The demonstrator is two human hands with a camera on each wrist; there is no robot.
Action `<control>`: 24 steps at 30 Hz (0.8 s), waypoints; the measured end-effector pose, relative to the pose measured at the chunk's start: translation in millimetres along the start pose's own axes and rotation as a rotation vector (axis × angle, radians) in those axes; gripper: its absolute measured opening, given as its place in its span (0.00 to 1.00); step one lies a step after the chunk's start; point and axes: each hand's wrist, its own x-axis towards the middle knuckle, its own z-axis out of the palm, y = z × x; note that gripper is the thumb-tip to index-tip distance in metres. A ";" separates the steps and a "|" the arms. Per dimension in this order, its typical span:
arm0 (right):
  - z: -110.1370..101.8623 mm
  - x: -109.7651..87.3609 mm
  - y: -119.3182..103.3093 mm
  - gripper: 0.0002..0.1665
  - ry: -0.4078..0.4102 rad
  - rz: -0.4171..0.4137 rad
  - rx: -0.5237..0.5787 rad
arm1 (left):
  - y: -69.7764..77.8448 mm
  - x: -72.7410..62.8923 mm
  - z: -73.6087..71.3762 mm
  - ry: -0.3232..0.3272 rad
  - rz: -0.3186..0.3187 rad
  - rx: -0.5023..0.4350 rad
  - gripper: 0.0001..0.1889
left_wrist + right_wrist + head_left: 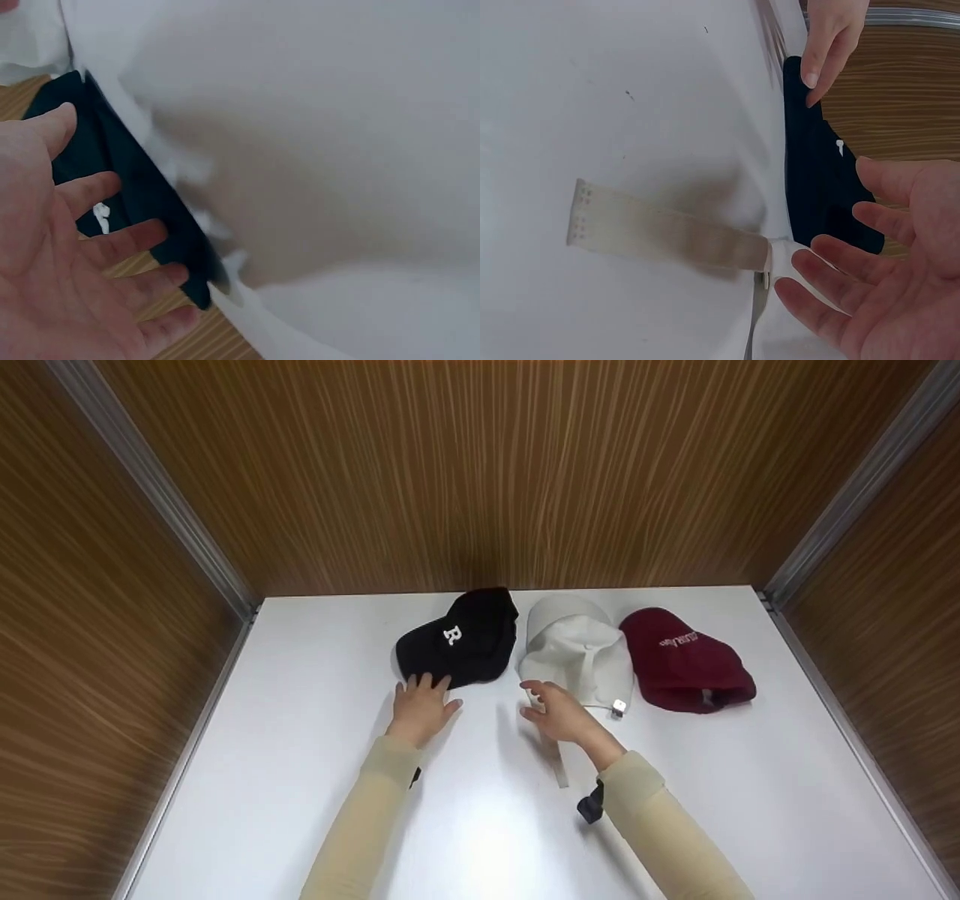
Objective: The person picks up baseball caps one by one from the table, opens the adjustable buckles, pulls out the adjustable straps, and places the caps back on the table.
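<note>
**Black cap [484, 634] within a fingertip's reach of the left hand [418, 711]!**

Towards the back of the white table [300, 682] it lies, white letter R [452, 635] on show, brim [414, 651] to the left. Cloth crown, so light and soft, I'd judge: squeeze hard and it should crumple. The brim looks the stiffer part, surest for a pinch; nothing fragile or slippery here.

At the near edge, the left hand has its fingers spread wide, gripping nothing; whether the tips touch, these angles can't tell. Over to the right hand [561, 714]: fingers loosely bent, thumb apart, holding nothing, right by the white cap [577, 656]! That one looks limp too, best taken by the crown, with its strap [559, 769] trailing and a metal clasp [618, 708] at the near edge. Red cap [679, 660] beside it, wood-grain wall [450, 472] behind them all.
</note>
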 end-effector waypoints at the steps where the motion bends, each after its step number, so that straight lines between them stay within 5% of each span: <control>1: 0.2 1.1 -0.8 0.26 0.001 0.005 -0.002 | 0.9 -2.7 -0.1 -0.005 0.004 0.001 0.32; 11: 12.0 23.3 -5.6 0.30 -0.015 -0.078 -0.057 | 2.9 -21.7 4.8 0.023 0.010 0.003 0.33; 24: 17.7 45.1 -7.7 0.35 -0.078 -0.064 -0.118 | 1.9 -20.6 3.5 0.032 0.013 0.004 0.33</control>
